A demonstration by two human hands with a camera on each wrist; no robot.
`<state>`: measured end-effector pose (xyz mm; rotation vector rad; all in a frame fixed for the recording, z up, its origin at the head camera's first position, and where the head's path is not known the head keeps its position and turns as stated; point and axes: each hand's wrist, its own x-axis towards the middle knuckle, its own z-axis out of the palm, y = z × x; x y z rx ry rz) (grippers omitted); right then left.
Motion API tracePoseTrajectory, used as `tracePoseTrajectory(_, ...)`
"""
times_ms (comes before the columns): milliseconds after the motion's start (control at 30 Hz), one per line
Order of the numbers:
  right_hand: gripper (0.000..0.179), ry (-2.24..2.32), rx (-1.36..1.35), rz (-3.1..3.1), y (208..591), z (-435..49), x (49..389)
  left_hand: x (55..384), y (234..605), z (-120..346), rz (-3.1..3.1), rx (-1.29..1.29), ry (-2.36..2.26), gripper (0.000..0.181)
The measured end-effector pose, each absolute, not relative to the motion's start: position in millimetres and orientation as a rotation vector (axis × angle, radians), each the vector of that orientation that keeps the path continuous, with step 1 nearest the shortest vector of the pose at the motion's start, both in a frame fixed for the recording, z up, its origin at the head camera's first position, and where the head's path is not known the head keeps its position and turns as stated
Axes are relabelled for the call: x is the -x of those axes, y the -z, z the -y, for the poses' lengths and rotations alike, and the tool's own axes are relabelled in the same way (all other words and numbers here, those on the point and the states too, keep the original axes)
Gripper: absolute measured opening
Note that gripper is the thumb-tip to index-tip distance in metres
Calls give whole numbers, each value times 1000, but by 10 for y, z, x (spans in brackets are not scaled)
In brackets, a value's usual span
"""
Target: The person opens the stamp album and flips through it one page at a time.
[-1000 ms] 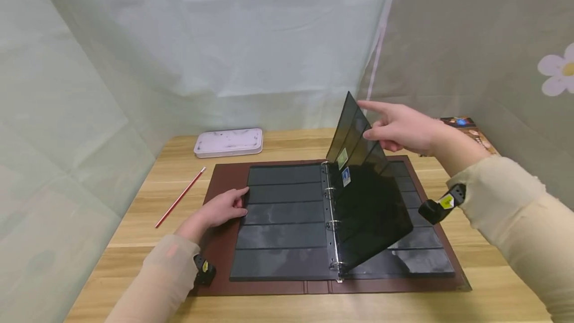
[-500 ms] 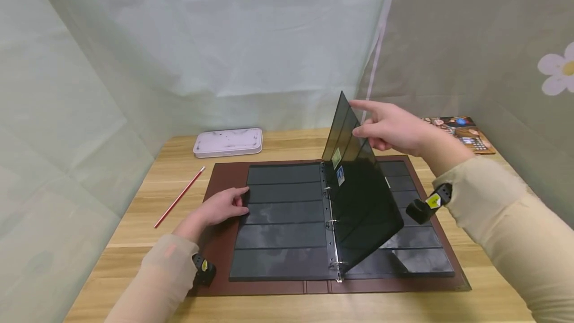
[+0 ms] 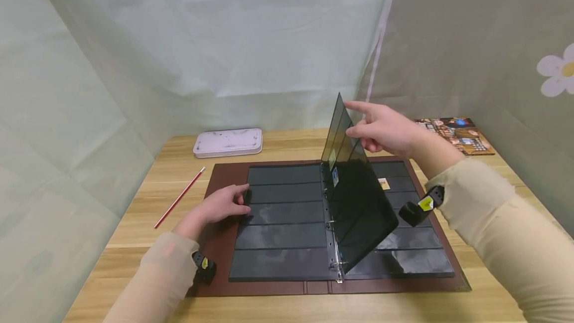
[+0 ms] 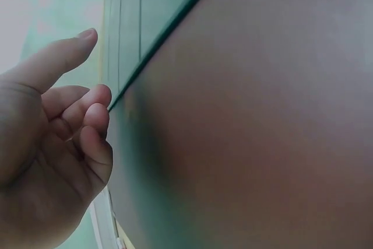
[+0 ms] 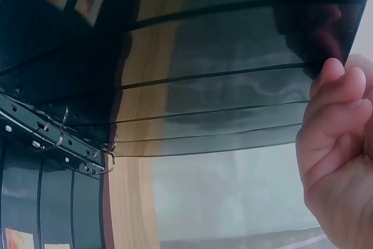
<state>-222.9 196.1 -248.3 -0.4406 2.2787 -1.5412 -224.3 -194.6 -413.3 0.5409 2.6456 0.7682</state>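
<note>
A stamp album [image 3: 273, 288] with a dark red cover and ring binding lies spread on the table. One black pocket page [image 3: 363, 208] stands raised from the rings, tilted to the right, with two small stamps [image 3: 335, 177] on its left face. My right hand [image 3: 385, 128] pinches its outer edge between thumb and index finger; in the right wrist view the other fingers [image 5: 335, 126] are curled beside the page. My left hand [image 3: 224, 203] rests at the outer edge of the left page [image 3: 282, 213], index finger and thumb extended. Another stamp [image 3: 383, 183] shows on the right page [image 3: 417, 238].
A pale tin case [image 3: 228, 142] stands at the back left of the wooden table [image 3: 264, 310]. A red pencil [image 3: 179, 197] lies left of the album. At the back right is a colourful printed booklet [image 3: 466, 136]. Cloth walls [image 3: 278, 44] surround the table.
My right hand has moved left with the raised page, which stands more upright. The stamp on the right page and more of the booklet now show. My left hand has hardly moved.
</note>
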Motion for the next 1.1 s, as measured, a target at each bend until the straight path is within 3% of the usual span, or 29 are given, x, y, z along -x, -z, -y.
tracePoseTrajectory(1100,75,1548,450,-2262,2571,-1783,2212,2344,3701,1701,-2635,-623,-842,80)
